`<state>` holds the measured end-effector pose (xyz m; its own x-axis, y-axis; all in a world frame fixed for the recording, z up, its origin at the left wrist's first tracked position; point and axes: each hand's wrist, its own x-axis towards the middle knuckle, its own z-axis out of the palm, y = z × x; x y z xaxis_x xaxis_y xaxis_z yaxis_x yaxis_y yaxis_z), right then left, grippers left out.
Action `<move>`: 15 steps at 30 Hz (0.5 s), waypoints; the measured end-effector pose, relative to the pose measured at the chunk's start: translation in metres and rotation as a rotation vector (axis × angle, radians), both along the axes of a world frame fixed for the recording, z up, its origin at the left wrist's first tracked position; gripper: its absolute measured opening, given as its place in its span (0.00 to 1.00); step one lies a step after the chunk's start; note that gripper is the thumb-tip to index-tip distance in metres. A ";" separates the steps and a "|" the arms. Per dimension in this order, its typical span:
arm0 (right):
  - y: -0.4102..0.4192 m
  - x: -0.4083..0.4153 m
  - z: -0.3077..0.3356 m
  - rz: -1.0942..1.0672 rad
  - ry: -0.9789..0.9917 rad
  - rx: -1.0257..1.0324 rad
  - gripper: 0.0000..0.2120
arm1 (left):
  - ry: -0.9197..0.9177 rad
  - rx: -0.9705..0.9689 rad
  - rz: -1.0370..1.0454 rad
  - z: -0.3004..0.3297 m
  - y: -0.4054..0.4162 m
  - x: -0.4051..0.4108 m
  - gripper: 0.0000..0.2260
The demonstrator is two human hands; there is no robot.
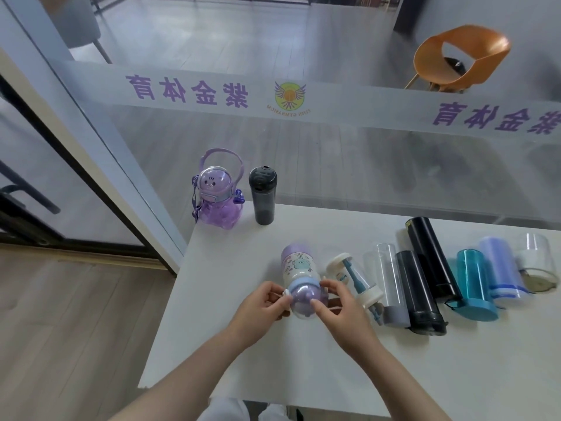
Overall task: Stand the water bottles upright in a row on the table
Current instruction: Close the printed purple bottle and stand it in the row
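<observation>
A small white cartoon bottle (299,268) with a purple base and a clear purple dome lid lies on the white table (230,344), lid toward me. My left hand (261,308) and my right hand (340,305) both grip its lid end from either side. Two bottles stand upright at the table's far left corner: a purple astronaut bottle (217,199) with a strap and a dark grey bottle (262,197). To the right, several bottles lie on their sides in a row, among them a clear baby bottle (353,276), a black flask (420,293) and a teal bottle (473,282).
A glass wall with purple lettering runs just behind the table's far edge. The table's left edge drops to a wooden floor, beside a door frame. An orange chair (461,59) stands beyond the glass.
</observation>
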<state>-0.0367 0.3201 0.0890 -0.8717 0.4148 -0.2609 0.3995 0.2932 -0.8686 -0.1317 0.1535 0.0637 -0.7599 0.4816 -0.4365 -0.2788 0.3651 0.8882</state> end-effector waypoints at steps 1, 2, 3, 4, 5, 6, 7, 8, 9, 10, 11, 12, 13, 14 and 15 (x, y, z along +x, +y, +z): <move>0.000 -0.003 0.005 0.004 0.018 0.024 0.14 | 0.003 0.011 0.015 0.007 0.001 -0.001 0.08; 0.000 -0.006 0.009 0.006 0.035 0.039 0.14 | 0.002 0.021 0.031 0.013 0.002 -0.003 0.09; -0.001 -0.010 0.012 0.008 0.045 0.050 0.14 | -0.004 0.033 0.049 0.019 0.003 -0.004 0.09; -0.001 -0.015 0.015 0.013 0.051 0.061 0.15 | -0.010 0.048 0.070 0.025 0.005 -0.005 0.10; -0.001 -0.019 0.017 0.018 0.053 0.075 0.17 | -0.014 0.060 0.092 0.030 0.006 -0.006 0.10; -0.001 -0.023 0.018 0.023 0.058 0.091 0.18 | -0.017 0.066 0.111 0.035 0.006 -0.008 0.11; -0.002 -0.027 0.020 0.025 0.068 0.111 0.21 | -0.026 0.069 0.124 0.038 0.007 -0.008 0.11; -0.002 -0.030 0.021 0.023 0.082 0.133 0.23 | -0.041 0.068 0.133 0.042 0.007 -0.009 0.12; -0.002 -0.034 0.023 0.023 0.098 0.154 0.25 | -0.055 0.067 0.136 0.044 0.007 -0.010 0.12; -0.002 -0.037 0.024 0.030 0.114 0.170 0.26 | -0.063 0.065 0.136 0.045 0.007 -0.012 0.12; -0.003 -0.040 0.026 0.047 0.129 0.185 0.27 | -0.064 0.058 0.136 0.045 0.008 -0.013 0.12; -0.005 -0.043 0.027 0.073 0.145 0.209 0.28 | -0.056 0.044 0.136 0.045 0.008 -0.015 0.13; -0.007 -0.046 0.028 0.105 0.163 0.241 0.29 | -0.038 0.025 0.136 0.044 0.008 -0.017 0.14; -0.009 -0.049 0.028 0.136 0.177 0.275 0.28 | -0.009 -0.002 0.133 0.044 0.008 -0.020 0.14; -0.011 -0.052 0.028 0.164 0.188 0.305 0.27 | 0.023 -0.031 0.125 0.043 0.008 -0.024 0.15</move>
